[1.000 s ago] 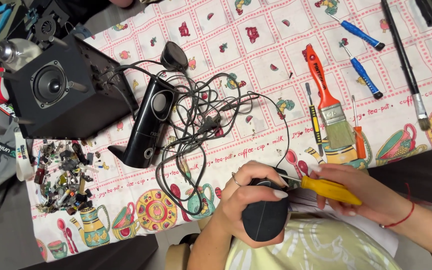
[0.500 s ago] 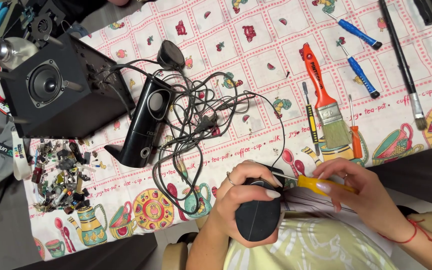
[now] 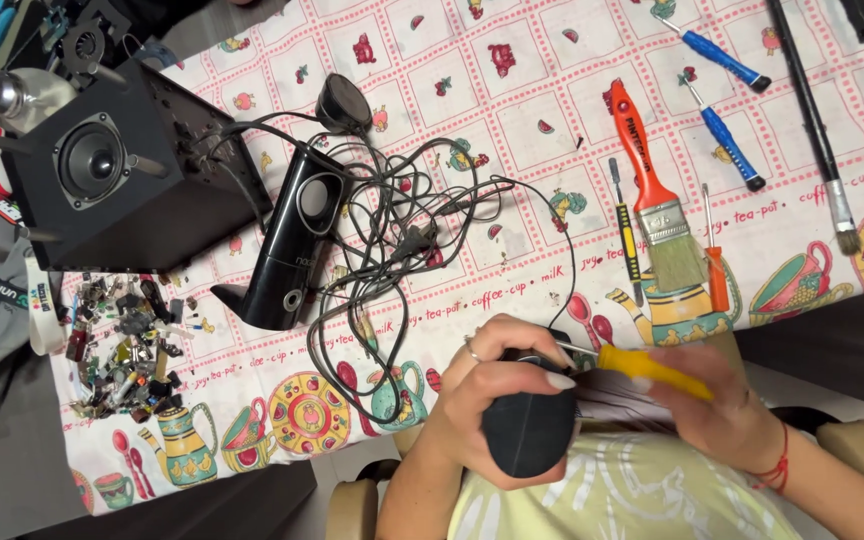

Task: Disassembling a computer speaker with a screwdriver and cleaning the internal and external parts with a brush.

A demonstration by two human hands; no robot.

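My left hand [image 3: 487, 385] grips a small black rounded speaker [image 3: 529, 432] held over my lap at the table's near edge. My right hand [image 3: 717, 400] holds a yellow-handled screwdriver [image 3: 647, 366], its metal tip pointing left at the top of that speaker. A thin black cable runs from the held speaker up into a tangle of wires [image 3: 392, 250] on the patterned tablecloth [image 3: 512, 120]. A second slim black speaker [image 3: 292, 240] lies beside the tangle.
A large black box speaker [image 3: 112, 180] stands at the left. A heap of small electronic parts [image 3: 122, 345] lies below it. An orange-handled paintbrush [image 3: 652, 190], blue screwdrivers [image 3: 722, 145], a thin yellow-black screwdriver [image 3: 627, 235] and a long dark brush [image 3: 812, 120] lie to the right.
The view has shifted a little. Both hands stay on the black speaker and the yellow screwdriver, with the right hand slightly lower and further right.
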